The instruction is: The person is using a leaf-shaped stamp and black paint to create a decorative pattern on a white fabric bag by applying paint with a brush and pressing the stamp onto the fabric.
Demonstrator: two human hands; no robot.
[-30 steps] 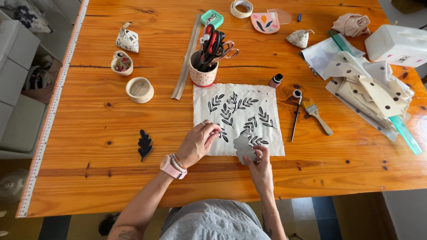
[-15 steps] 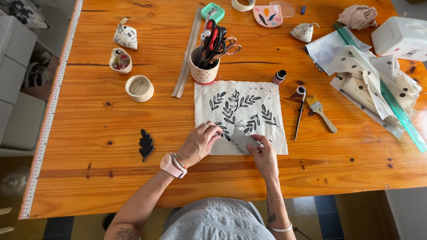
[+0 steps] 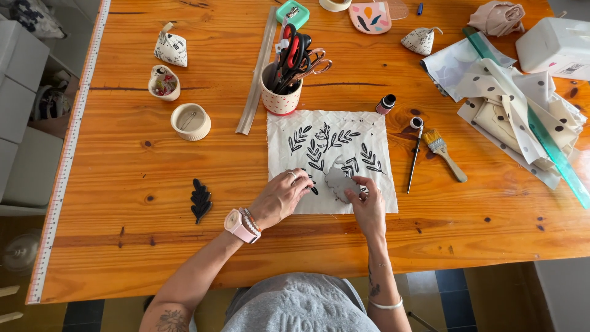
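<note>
The wooden table (image 3: 153, 246) carries everything, and near its front edge lies one white cloth (image 3: 335, 138) printed with black leaf sprigs. On the cloth's lower part, near the front hem, sits the thing in hand, a small grey leaf-shaped stamp (image 3: 340, 183). The right hand (image 3: 367, 206) pinches its lower edge between thumb and fingers, a narrow grip, while the left hand (image 3: 279, 198) rests curled on the cloth just beside it, fingertips pressing the fabric flat and holding nothing that shows. The stamp looks light, thin and somewhat flexible (probably foam or rubber), and likely inky on its face, so it seems best taken by the rim, lifted straight up to avoid smearing. The cloth is soft and would shift or wrinkle unless pinned down. By count: one heap of dotted fabric (image 3: 522, 104) at the right, one white box (image 3: 556, 43) beyond it, one dotted cup (image 3: 281, 98) full of scissors, one green ruler (image 3: 553, 154), two small bowls (image 3: 190, 122), one flat brush (image 3: 444, 152), one thin brush (image 3: 415, 157), one small ink bottle (image 3: 385, 104), and one black leaf stamp (image 3: 200, 200) lying apart at the left.
</note>
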